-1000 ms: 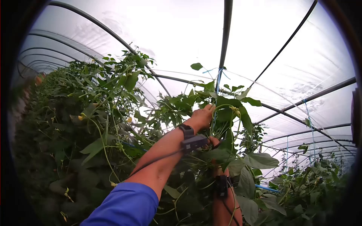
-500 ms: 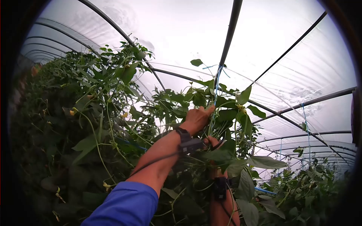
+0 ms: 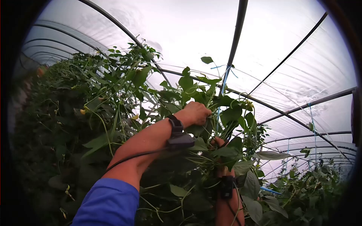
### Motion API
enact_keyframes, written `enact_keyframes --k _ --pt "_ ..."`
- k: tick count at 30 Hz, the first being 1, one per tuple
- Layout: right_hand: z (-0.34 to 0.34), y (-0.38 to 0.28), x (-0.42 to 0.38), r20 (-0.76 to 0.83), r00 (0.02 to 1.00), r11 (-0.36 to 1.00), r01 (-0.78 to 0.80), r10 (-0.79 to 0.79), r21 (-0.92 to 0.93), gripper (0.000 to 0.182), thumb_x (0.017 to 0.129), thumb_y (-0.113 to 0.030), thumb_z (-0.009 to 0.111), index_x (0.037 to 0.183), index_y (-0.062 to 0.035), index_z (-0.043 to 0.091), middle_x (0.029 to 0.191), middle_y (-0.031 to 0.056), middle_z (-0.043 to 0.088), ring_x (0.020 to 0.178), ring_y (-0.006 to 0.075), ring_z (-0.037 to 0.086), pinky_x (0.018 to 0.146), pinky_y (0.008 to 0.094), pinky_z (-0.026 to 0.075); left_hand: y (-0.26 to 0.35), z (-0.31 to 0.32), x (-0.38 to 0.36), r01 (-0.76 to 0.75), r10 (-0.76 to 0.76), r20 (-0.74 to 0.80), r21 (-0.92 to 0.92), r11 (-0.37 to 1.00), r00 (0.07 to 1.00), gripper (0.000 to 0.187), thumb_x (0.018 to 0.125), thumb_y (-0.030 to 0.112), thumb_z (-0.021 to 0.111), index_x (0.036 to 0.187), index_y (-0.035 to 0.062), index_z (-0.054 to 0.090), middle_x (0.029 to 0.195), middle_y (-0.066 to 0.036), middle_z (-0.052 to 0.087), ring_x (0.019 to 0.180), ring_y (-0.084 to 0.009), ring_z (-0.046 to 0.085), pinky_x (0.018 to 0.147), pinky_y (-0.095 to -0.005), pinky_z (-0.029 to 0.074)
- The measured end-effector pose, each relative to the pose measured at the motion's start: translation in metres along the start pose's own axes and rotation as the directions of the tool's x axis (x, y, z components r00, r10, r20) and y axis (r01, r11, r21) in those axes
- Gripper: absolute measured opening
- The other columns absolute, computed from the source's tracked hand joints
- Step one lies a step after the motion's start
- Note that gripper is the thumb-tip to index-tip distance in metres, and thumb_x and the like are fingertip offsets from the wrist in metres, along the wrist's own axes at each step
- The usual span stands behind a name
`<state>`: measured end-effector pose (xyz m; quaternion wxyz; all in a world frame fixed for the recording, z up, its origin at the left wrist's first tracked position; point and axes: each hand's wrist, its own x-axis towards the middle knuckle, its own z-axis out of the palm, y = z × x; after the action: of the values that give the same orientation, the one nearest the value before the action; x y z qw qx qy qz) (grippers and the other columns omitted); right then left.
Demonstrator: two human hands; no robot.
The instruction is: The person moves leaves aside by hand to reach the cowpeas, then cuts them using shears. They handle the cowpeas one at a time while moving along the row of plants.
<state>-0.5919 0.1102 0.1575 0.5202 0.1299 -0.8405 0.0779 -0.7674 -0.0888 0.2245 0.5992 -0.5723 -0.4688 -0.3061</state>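
Note:
My left hand [image 3: 197, 113], on the blue-sleeved arm, is raised among the leaves of a climbing bean vine [image 3: 230, 115]. Its fingers are curled closed at a vine shoot, left of a pale blue string [image 3: 225, 81] that runs up to an overhead pipe. Lower down, my right hand [image 3: 218, 142] is largely covered by foliage. The part that shows is closed around a bundle of vine stems [image 3: 227, 132]. A dark strap with a small box [image 3: 179, 141] sits on my left wrist, and another device [image 3: 227, 186] on the right.
Dense vines [image 3: 75, 124] fill the left side, with small yellow flowers among them. Dark hoop pipes [image 3: 238, 30] carry the translucent plastic cover [image 3: 188, 34]. More plants [image 3: 301, 192] and hanging strings [image 3: 313, 120] stand at the right. Cables trail from both wrist devices.
My left hand has moved left, away from the blue string, and leafy shoots beside it have shifted. The right hand stays low on the stems. The view has turned slightly left.

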Motion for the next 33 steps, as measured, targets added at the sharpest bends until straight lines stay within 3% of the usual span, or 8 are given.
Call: enact_keyframes --k 3,7,12,16,21,23,27,33 --pt "0.010 -0.024 -0.011 -0.008 0.957 0.948 0.286 -0.290 -0.140 0.041 0.085 -0.009 0.057 0.125 -0.0030 0.048 0.098 0.0054 0.057 0.081 0.0140 0.053 0.069 0.0256 0.046 0.007 -0.015 -0.011 0.005 -0.005 0.041 0.000 1.000 0.999 0.021 0.074 0.017 0.050 0.092 0.0114 0.061 0.083 -0.016 0.064 0.078 -0.0339 0.064 0.067 -0.0445 0.050" --pt "0.017 -0.043 -0.012 -0.040 0.977 0.974 0.205 -0.209 -0.093 0.038 0.086 -0.011 0.058 0.123 -0.0032 0.050 0.098 0.0054 0.058 0.079 0.0138 0.054 0.067 0.0256 0.047 0.018 -0.025 -0.031 0.007 -0.007 0.009 0.002 1.000 1.000 0.017 0.075 0.015 0.049 0.086 0.0049 0.057 0.077 -0.018 0.063 0.073 -0.0360 0.063 0.065 -0.0465 0.049" --pt "0.019 -0.030 0.001 -0.010 0.924 0.687 -0.278 0.383 0.671 0.014 0.089 -0.014 0.054 0.096 -0.0047 0.062 0.081 0.0030 0.060 0.064 0.0122 0.055 0.056 0.0257 0.047 0.039 -0.032 -0.052 -0.004 0.004 -0.008 0.006 1.000 1.000 0.017 0.078 0.017 0.049 0.083 0.0019 0.054 0.074 -0.018 0.063 0.069 -0.0360 0.063 0.060 -0.0444 0.049" --pt "0.023 -0.021 -0.006 -0.215 0.975 0.953 0.017 0.050 0.301 0.011 0.089 -0.013 0.054 0.090 -0.0051 0.061 0.078 0.0030 0.060 0.062 0.0128 0.056 0.054 0.0266 0.047 0.060 -0.027 -0.077 -0.070 0.069 -0.037 -0.044 0.997 0.997 0.018 0.079 0.018 0.049 0.082 0.0006 0.052 0.066 -0.016 0.061 0.063 -0.0364 0.062 0.056 -0.0464 0.048" --pt "0.026 -0.023 -0.004 -0.192 0.981 0.937 0.049 0.019 0.345 0.010 0.089 -0.012 0.054 0.091 -0.0043 0.060 0.079 0.0038 0.059 0.063 0.0133 0.057 0.055 0.0273 0.048 0.074 -0.025 -0.106 0.095 -0.095 0.008 -0.113 0.989 0.995 0.017 0.076 0.016 0.051 0.082 0.0001 0.052 0.065 -0.015 0.060 0.063 -0.0377 0.061 0.057 -0.0464 0.048" --pt "0.026 -0.019 -0.005 -0.193 0.981 0.928 0.052 0.022 0.369 0.010 0.089 -0.012 0.054 0.092 -0.0040 0.059 0.079 0.0041 0.059 0.064 0.0135 0.057 0.056 0.0276 0.048 0.069 -0.003 -0.098 -0.085 0.086 -0.315 0.015 0.996 0.945 0.017 0.074 0.014 0.052 0.083 0.0006 0.051 0.066 -0.016 0.060 0.064 -0.0378 0.061 0.060 -0.0461 0.048" --pt "0.025 -0.008 -0.013 -0.225 0.974 0.899 0.074 0.028 0.431 0.010 0.088 -0.011 0.053 0.093 -0.0034 0.058 0.080 0.0047 0.059 0.065 0.0139 0.057 0.057 0.0282 0.048 0.080 -0.038 -0.098 0.108 -0.109 -0.034 -0.028 0.994 0.993 0.013 0.074 0.014 0.052 0.083 0.0044 0.053 0.069 -0.016 0.060 0.069 -0.0371 0.060 0.061 -0.0456 0.047" --pt "0.028 0.006 -0.023 -0.320 0.947 0.853 0.176 -0.011 0.491 0.010 0.088 -0.009 0.052 0.094 -0.0024 0.056 0.081 0.0056 0.058 0.066 0.0145 0.058 0.058 0.0291 0.049 0.071 -0.028 -0.100 0.071 -0.069 -0.031 0.076 0.995 0.997 0.016 0.073 0.012 0.052 0.087 0.0055 0.055 0.073 -0.016 0.061 0.070 -0.0363 0.061 0.059 -0.0467 0.047"
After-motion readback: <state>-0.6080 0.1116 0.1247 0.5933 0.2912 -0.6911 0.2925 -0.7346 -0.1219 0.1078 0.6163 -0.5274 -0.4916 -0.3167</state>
